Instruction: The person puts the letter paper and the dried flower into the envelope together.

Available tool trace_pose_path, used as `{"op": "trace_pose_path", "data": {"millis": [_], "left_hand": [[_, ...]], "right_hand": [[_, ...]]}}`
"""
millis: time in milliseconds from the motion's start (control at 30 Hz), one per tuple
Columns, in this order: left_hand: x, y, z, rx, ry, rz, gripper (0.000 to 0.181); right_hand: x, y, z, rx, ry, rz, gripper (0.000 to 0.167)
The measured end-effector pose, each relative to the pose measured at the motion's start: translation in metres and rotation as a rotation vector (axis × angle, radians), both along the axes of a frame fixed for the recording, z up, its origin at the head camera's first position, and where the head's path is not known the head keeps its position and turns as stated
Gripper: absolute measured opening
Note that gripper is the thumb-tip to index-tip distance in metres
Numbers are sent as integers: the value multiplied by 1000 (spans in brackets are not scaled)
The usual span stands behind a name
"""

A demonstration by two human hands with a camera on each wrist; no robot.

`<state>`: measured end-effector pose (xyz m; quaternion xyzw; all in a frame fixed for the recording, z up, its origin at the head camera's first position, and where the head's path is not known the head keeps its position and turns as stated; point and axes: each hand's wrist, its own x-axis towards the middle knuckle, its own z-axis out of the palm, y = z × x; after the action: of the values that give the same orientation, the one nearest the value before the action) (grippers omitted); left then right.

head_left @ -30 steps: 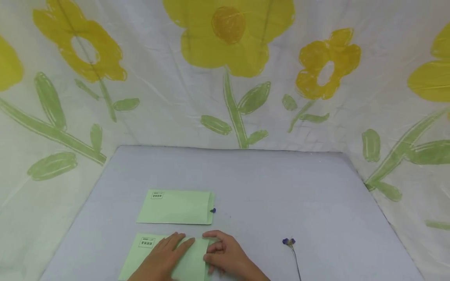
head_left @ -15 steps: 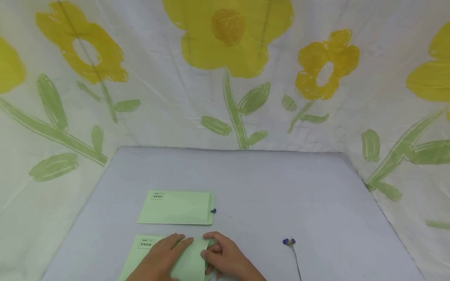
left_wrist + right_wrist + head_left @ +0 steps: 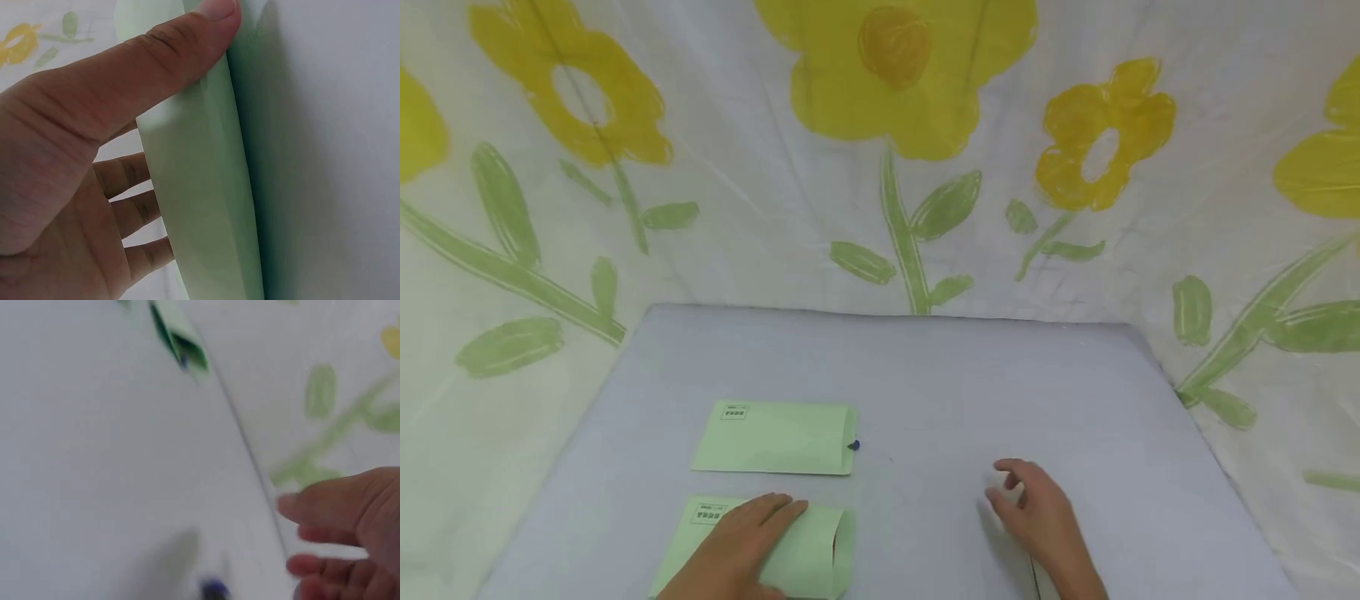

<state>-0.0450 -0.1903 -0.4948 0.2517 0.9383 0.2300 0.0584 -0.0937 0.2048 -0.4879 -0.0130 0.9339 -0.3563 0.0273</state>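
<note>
My left hand [image 3: 737,546] grips the nearer pale green envelope [image 3: 808,550], fingers over its top face and thumb at its near edge. Its right-hand mouth gapes, with a small dark red spot inside. In the left wrist view the thumb [image 3: 169,53] lies along the bulging envelope edge [image 3: 203,206]. To the right, my right hand [image 3: 1037,517] hovers above a dried flower, fingers loosely bent and holding nothing. In the head view only its thin stem [image 3: 1035,575] shows below the hand. The right wrist view catches a blurred dark blue blossom [image 3: 214,589].
A second green envelope [image 3: 775,437] lies flat farther back, a small blue blossom [image 3: 854,446] poking from its right end. The pale table [image 3: 925,392] is bounded at the back and sides by a white cloth [image 3: 737,250] with painted yellow flowers.
My right hand has left the near envelope's mouth and moved right, over the dried flower, covering its blossoms. The envelope's mouth now stands wider. My left hand stays on the envelope.
</note>
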Motion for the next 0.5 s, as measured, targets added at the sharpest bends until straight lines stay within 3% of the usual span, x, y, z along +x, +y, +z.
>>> {"op": "trace_pose_path", "data": {"millis": [100, 167, 267, 400, 500], "left_hand": [[0, -1, 2, 3, 0, 7, 99], [0, -2, 2, 2, 11, 9, 100], [0, -2, 2, 5, 11, 11, 102], [0, -1, -1, 19, -11, 9, 103], [0, -1, -5, 23, 13, -8, 102]], "right_hand": [[1, 26, 4, 142, -86, -36, 52], [1, 34, 1, 138, -155, -24, 56], [2, 35, -6, 97, -190, 10, 44], [3, 28, -12, 50, -160, 56, 25], [4, 25, -14, 5, -145, 115, 19]]}}
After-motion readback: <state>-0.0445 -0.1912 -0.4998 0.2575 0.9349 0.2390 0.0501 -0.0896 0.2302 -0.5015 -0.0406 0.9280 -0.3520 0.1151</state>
